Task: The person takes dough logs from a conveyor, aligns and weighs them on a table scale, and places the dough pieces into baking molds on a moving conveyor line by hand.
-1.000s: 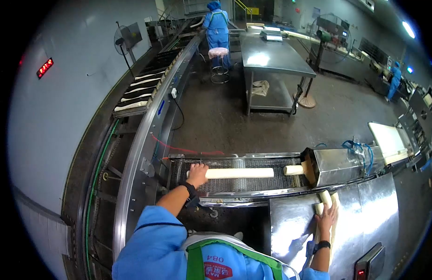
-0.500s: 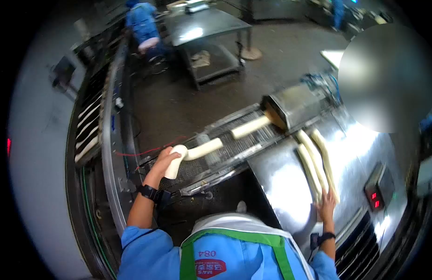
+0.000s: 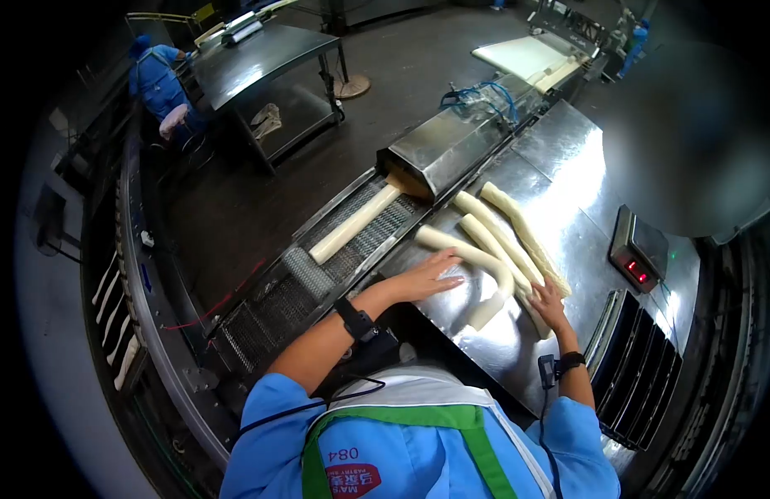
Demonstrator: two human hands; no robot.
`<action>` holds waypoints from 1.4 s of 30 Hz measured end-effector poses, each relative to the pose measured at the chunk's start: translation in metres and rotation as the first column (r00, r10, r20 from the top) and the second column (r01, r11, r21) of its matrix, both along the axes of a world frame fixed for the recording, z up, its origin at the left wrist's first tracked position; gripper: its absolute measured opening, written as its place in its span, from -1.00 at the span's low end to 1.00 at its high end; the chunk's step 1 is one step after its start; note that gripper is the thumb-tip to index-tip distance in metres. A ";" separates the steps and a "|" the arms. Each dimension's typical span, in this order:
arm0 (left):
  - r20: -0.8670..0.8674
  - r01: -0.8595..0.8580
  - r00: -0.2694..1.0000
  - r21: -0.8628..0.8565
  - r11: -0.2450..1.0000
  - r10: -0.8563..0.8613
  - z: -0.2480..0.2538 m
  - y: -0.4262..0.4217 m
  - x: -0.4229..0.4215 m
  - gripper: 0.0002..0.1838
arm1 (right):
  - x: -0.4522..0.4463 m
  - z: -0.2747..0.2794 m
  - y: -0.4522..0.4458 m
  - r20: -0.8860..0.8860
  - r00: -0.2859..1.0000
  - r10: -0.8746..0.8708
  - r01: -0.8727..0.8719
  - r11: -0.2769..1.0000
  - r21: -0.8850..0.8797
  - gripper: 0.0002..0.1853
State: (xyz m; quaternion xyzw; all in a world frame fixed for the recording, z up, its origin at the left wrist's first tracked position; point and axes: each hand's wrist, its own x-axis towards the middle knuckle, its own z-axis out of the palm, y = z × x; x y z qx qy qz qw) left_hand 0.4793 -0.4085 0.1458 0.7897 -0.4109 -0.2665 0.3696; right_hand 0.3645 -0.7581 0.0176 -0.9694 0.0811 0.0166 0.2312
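A bent pale dough roll [image 3: 493, 270] lies on the steel table. Beside its upper arm is my left hand [image 3: 426, 279], fingers stretched out and apart, touching or just over the dough; I cannot tell which. To the right, three longer dough rolls lie side by side, among them a rougher-looking one [image 3: 522, 226] at the outer edge. My right hand [image 3: 551, 303] rests with spread fingers on the near ends of these rolls. Another dough roll [image 3: 356, 223] sits on the mesh conveyor [image 3: 260, 320], just outside a metal housing [image 3: 447, 150].
A scale with red digits [image 3: 638, 254] stands on the steel table [image 3: 559, 166] at right. Black trays [image 3: 634, 366] sit near the table's front right. At left runs a rail with dough strips in trays [image 3: 118, 333]. A co-worker in blue [image 3: 160, 83] is by another table [image 3: 260, 62].
My left hand has carried a dough roll from the conveyor to the steel table and loosened from it. The view has swung right. My right hand stays at the rolls' near ends.
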 end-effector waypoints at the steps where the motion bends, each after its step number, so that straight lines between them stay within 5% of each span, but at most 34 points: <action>1: 0.073 -0.082 0.994 0.018 0.996 0.081 -0.022 0.002 0.009 -0.43 | 0.003 -0.001 0.001 0.007 1.000 -0.012 0.012 0.999 0.031 -0.44; 5: 0.218 -0.352 0.925 0.185 0.918 0.310 -0.074 0.050 0.030 -0.40 | -0.012 0.034 0.031 -0.042 0.996 -0.083 0.079 0.992 -0.099 -0.28; 8: 0.438 -0.702 0.697 0.254 0.666 0.568 -0.079 0.094 0.036 -0.35 | -0.014 0.021 0.044 -0.012 0.998 -0.063 0.059 0.969 -0.240 -0.23; 10: 0.594 -0.835 0.490 0.110 0.540 0.638 -0.112 0.133 0.043 -0.31 | -0.007 0.004 0.046 0.062 0.998 -0.027 0.051 0.897 -0.438 -0.10; 14: 0.680 -0.859 0.492 0.275 0.432 0.544 -0.116 0.172 0.022 -0.31 | -0.003 -0.015 0.043 0.203 0.964 0.174 0.000 0.759 -0.651 -0.13; 16: 0.673 -0.869 0.469 0.234 0.437 0.572 -0.122 0.181 0.011 -0.37 | -0.002 0.005 0.059 0.120 0.987 0.112 -0.044 0.886 -0.462 -0.31; 19: 0.730 -0.891 0.392 0.148 0.430 0.560 -0.122 0.195 -0.017 -0.37 | 0.016 0.014 0.073 0.087 0.987 0.137 -0.101 0.940 -0.327 -0.27; 25: 0.745 -0.925 0.306 0.085 0.371 0.593 -0.117 0.206 -0.057 -0.34 | 0.051 0.013 0.080 0.080 0.983 0.162 -0.126 0.930 -0.346 -0.25; 31: 0.646 -0.930 0.355 0.170 0.327 0.675 -0.121 0.240 -0.084 -0.42 | 0.029 0.012 0.069 0.076 0.958 0.276 -0.256 0.946 -0.199 -0.16; 34: 0.731 -0.961 0.205 0.023 0.277 0.651 -0.139 0.250 -0.099 -0.55 | 0.000 -0.007 0.034 0.092 0.959 0.269 -0.249 0.951 -0.185 -0.18; 39: 0.698 -0.945 0.315 0.164 0.284 0.644 -0.137 0.278 -0.127 -0.46 | -0.037 -0.068 -0.011 0.261 0.924 0.281 -0.239 0.954 -0.182 -0.28; 42: 0.660 -0.932 0.364 0.256 0.258 0.657 -0.128 0.308 -0.148 -0.40 | -0.066 -0.055 0.011 0.166 0.963 0.212 -0.175 0.962 -0.211 -0.33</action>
